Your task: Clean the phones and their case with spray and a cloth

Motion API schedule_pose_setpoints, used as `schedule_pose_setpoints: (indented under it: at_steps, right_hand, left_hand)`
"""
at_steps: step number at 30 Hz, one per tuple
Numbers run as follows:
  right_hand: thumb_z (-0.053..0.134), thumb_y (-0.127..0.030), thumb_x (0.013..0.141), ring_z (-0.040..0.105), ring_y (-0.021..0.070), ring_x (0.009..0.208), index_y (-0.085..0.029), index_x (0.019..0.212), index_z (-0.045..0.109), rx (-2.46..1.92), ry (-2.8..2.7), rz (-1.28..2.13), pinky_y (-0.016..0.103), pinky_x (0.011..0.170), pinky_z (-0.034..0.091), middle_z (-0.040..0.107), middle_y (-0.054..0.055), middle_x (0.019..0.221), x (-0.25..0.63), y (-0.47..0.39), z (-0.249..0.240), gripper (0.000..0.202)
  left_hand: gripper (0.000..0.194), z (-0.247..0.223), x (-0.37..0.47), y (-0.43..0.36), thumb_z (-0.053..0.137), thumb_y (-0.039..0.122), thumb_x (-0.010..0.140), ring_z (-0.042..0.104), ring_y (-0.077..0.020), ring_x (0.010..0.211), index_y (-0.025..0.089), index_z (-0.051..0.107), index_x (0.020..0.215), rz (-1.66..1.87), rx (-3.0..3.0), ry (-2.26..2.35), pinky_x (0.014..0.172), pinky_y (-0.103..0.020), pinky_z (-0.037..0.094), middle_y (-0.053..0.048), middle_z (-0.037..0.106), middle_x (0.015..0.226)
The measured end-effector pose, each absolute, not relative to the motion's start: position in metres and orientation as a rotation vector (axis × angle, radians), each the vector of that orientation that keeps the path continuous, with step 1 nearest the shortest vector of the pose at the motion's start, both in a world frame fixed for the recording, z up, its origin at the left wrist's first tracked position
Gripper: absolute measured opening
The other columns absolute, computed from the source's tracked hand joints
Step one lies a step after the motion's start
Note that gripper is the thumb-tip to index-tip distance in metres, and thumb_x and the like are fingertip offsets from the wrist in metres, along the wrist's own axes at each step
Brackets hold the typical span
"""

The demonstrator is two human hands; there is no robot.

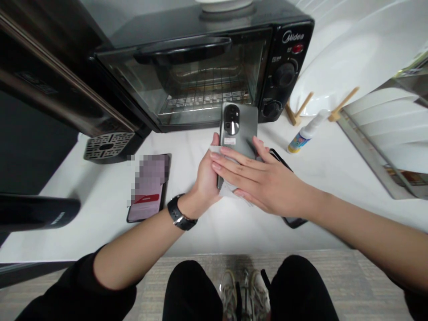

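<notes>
A grey phone [245, 127] is held with its back and camera bump facing up, in front of the oven. My left hand [205, 178], with a black watch on the wrist, is wrapped round the phone from below and the left. Across the phone's lower back lies my right hand [256, 178], pressing a thin pale cloth [227, 189] against it; the cloth's scalloped edge shows beside the fingers. Under my right forearm a black phone case or second phone [294, 221] is partly hidden. Another phone [149, 191] lies on the white counter to the left, its screen lit and partly pixelated.
A black toaster oven [200, 80] stands at the back of the counter [200, 236]. Right of it are a small spray bottle [302, 136], a wooden stand [296, 117] and white plates [351, 62]. At the left are a coffee machine's drip tray [109, 146] and a dark cylindrical object [40, 212].
</notes>
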State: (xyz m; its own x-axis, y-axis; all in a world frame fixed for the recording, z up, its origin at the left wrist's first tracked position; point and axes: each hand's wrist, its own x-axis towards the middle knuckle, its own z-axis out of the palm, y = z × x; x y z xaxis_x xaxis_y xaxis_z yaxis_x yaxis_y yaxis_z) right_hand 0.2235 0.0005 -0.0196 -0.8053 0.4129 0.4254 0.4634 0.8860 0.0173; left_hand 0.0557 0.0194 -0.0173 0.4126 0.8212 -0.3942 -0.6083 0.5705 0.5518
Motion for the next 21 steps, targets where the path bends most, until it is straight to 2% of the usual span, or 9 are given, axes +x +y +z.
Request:
schedule_pose_setpoints:
  at_steps: [2,4,9,12,15,18,21]
  right_hand:
    - [0.036,-0.025,0.111,0.025,0.0199,0.165,-0.011,0.164,0.029,-0.670,-2.614,-0.175,0.056,0.137,-0.005,0.031,0.009,0.173,0.224,0.001,-0.019,0.056]
    - [0.037,-0.027,0.111,0.028,0.0221,0.164,-0.011,0.164,0.030,-0.750,-2.566,-0.172,0.061,0.136,-0.001,0.033,0.010,0.173,0.226,0.004,-0.019,0.056]
    - [0.034,-0.029,0.111,0.031,0.0267,0.163,-0.015,0.167,0.024,-1.022,-2.395,-0.165,0.069,0.133,0.005,0.034,0.013,0.173,0.231,0.010,-0.017,0.058]
    - [0.033,-0.030,0.111,0.027,0.0275,0.164,-0.016,0.169,0.019,-1.124,-2.309,-0.154,0.068,0.133,0.008,0.030,0.015,0.174,0.234,0.014,-0.016,0.061]
    - [0.031,-0.030,0.110,0.024,0.0280,0.165,-0.018,0.170,0.011,-1.184,-2.257,-0.117,0.067,0.132,0.011,0.025,0.016,0.176,0.236,0.017,-0.016,0.064]
    - [0.031,-0.030,0.110,0.024,0.0277,0.165,-0.021,0.171,0.007,-1.177,-2.245,-0.093,0.066,0.133,0.013,0.022,0.015,0.177,0.236,0.018,-0.015,0.066]
    - [0.033,-0.029,0.110,0.022,0.0268,0.165,-0.021,0.171,0.007,-1.109,-2.292,-0.114,0.066,0.133,0.013,0.023,0.015,0.176,0.234,0.015,-0.014,0.066]
  left_hand:
    - [0.065,-0.009,0.055,0.020,0.034,0.063,0.107,0.073,-0.0289,0.122,0.014,0.071,0.130,1.007,0.330,0.715,0.098,-0.037,0.061,-0.012,0.080,0.113]
    - [0.064,-0.004,0.056,0.022,0.033,0.060,0.108,0.070,-0.0271,0.128,0.012,0.070,0.130,1.111,0.330,0.713,0.105,-0.036,0.058,-0.012,0.080,0.115]
    - [0.049,-0.003,0.063,0.023,0.035,0.045,0.112,0.070,-0.0216,0.128,0.015,0.069,0.131,1.223,0.342,0.644,0.114,-0.033,0.053,-0.006,0.081,0.114]
    - [0.044,-0.007,0.063,0.019,0.040,0.044,0.112,0.075,-0.0241,0.119,0.021,0.068,0.137,1.048,0.373,0.620,0.108,-0.038,0.058,-0.003,0.081,0.115]
    - [0.045,-0.008,0.060,0.014,0.041,0.049,0.110,0.080,-0.0261,0.101,0.024,0.070,0.135,0.792,0.382,0.639,0.093,-0.042,0.065,-0.005,0.082,0.103]
    - [0.049,-0.007,0.058,0.012,0.041,0.053,0.109,0.080,-0.0251,0.080,0.021,0.073,0.127,0.675,0.395,0.689,0.077,-0.039,0.066,-0.007,0.081,0.089]
    - [0.046,-0.010,0.062,0.013,0.043,0.049,0.109,0.078,-0.0222,0.074,0.019,0.074,0.125,0.697,0.404,0.697,0.074,-0.035,0.064,-0.006,0.080,0.085]
